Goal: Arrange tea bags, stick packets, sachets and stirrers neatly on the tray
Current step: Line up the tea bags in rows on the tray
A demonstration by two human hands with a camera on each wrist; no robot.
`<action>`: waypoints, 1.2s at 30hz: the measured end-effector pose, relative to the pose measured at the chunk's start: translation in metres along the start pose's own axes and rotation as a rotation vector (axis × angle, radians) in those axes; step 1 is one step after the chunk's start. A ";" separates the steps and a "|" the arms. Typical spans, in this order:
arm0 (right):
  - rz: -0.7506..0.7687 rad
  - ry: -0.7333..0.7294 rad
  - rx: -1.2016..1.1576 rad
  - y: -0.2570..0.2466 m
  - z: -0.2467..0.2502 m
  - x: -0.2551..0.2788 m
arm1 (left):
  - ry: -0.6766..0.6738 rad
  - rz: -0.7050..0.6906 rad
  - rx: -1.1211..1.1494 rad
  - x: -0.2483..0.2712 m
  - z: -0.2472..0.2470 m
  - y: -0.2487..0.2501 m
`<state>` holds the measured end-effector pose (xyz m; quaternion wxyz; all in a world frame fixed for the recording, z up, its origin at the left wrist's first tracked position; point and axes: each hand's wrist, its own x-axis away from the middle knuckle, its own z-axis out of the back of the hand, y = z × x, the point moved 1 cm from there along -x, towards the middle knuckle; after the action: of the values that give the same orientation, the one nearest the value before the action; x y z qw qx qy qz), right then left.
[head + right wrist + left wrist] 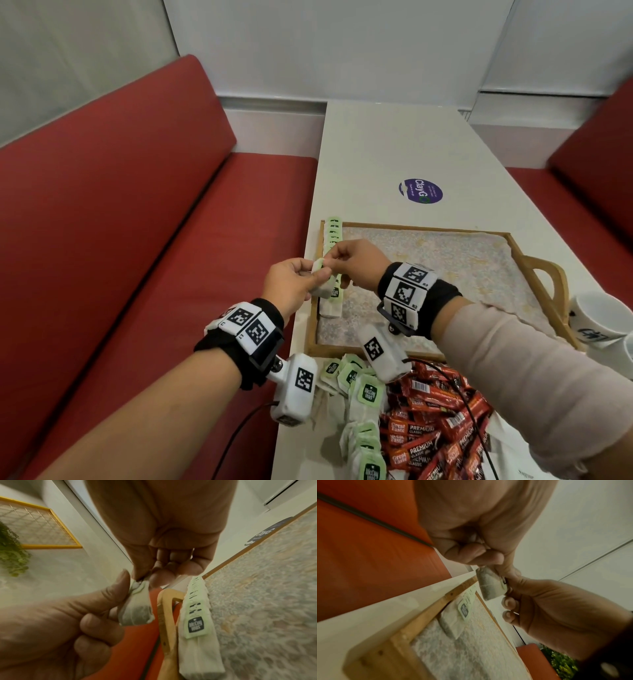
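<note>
Both hands hold one tea bag [321, 274] just above the left rim of the wooden tray [424, 229]. My left hand [301, 279] pinches the pouch between thumb and fingers. At the bag's top end, by the green tag, my right hand [339, 257] pinches it. The wrist views show the same tea bag [491, 586] [137, 609] hanging between the left hand [471, 553] [77, 615] and the right hand [547, 608] [171, 561]. A row of tea bags [331, 246] [197, 615] lies overlapped along the tray's left side.
Loose tea bags [359, 394] and red stick packets [435, 421] are heaped on the white table [394, 144] in front of the tray. White cups [599, 322] stand to the tray's right. A purple sticker [420, 191] lies beyond it. Red bench seats [137, 222] flank the table.
</note>
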<state>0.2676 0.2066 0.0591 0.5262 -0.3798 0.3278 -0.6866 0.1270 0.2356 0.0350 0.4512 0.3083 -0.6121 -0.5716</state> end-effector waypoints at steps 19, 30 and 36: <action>-0.279 -0.190 0.178 0.026 -0.013 -0.003 | -0.057 0.100 -0.428 -0.008 0.016 -0.023; -0.275 -0.058 0.323 0.032 -0.015 -0.017 | -0.259 0.139 -0.466 -0.006 0.007 -0.024; -0.311 -0.058 0.327 0.030 -0.013 -0.018 | -0.336 0.194 -0.531 -0.009 0.000 -0.025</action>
<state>0.2735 0.2181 0.0240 0.4779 -0.3549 0.1344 -0.7922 0.1271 0.2397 0.0087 0.4608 0.0216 -0.5340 -0.7085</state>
